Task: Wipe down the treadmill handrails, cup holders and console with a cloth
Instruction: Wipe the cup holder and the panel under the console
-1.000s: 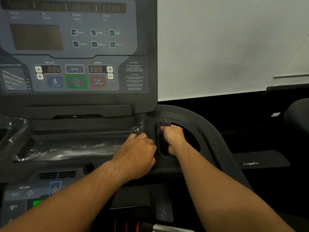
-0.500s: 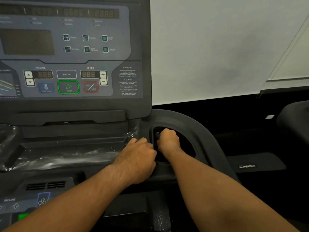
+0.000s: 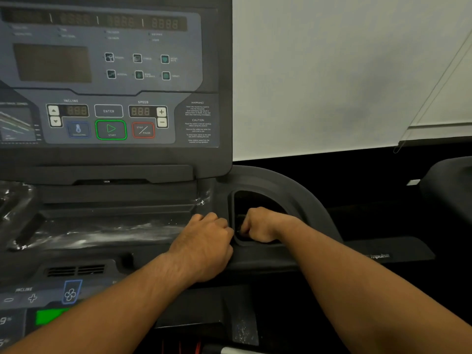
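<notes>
The treadmill console (image 3: 109, 72) fills the upper left, with its display off and its buttons visible. To its right is the dark right-hand cup holder (image 3: 278, 186). My right hand (image 3: 263, 224) is a fist down inside it, pressing against its left wall. Only a dark sliver of the cloth (image 3: 241, 222) shows by my knuckles; the rest is hidden under the hand. My left hand (image 3: 207, 246) is closed and rests on the tray edge just left of the cup holder, nearly touching my right hand.
A tray under crinkled clear plastic film (image 3: 102, 228) runs below the console. A lower panel with incline keys and a fan button (image 3: 71, 292) sits at bottom left. A side rail marked "impulse" (image 3: 380, 255) extends right. A white wall stands behind.
My right hand has sunk lower into the cup holder, and the cloth that stuck up above my fist is now almost hidden. My left hand has stayed on the tray edge.
</notes>
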`<move>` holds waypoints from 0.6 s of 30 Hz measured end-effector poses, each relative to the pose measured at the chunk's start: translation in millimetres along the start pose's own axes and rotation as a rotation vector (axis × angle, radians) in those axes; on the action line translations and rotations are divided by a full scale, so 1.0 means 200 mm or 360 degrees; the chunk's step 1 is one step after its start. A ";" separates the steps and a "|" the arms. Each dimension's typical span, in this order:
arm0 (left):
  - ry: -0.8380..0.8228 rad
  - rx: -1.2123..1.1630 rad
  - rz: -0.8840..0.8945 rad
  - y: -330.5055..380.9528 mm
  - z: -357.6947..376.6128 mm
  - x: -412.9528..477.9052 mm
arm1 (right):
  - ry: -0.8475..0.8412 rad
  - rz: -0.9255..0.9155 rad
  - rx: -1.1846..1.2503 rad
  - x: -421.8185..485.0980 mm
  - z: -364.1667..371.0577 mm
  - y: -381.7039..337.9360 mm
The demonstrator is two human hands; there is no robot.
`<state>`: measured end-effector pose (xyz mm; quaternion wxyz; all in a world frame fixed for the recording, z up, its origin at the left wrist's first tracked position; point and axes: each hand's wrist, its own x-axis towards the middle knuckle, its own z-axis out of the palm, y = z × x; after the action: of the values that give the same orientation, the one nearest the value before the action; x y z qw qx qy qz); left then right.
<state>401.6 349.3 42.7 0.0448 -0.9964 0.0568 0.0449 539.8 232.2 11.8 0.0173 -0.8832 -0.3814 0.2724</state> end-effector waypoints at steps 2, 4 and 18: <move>0.0004 -0.0009 0.0023 0.01 0.01 0.00 | 0.0129 -0.0106 -0.0189 0.03 0.00 0.01; -0.0005 -0.0032 0.0036 0.01 0.01 0.00 | 0.0210 -0.0136 -0.0443 0.06 0.01 0.02; -0.0027 -0.0072 0.0058 -0.04 0.02 0.05 | 0.0181 0.0502 -0.0718 0.08 0.01 -0.03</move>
<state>411.7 356.7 38.0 0.0218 -0.9955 0.0735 0.0556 542.3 246.8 3.8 -0.2009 -0.9270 -0.2888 0.1298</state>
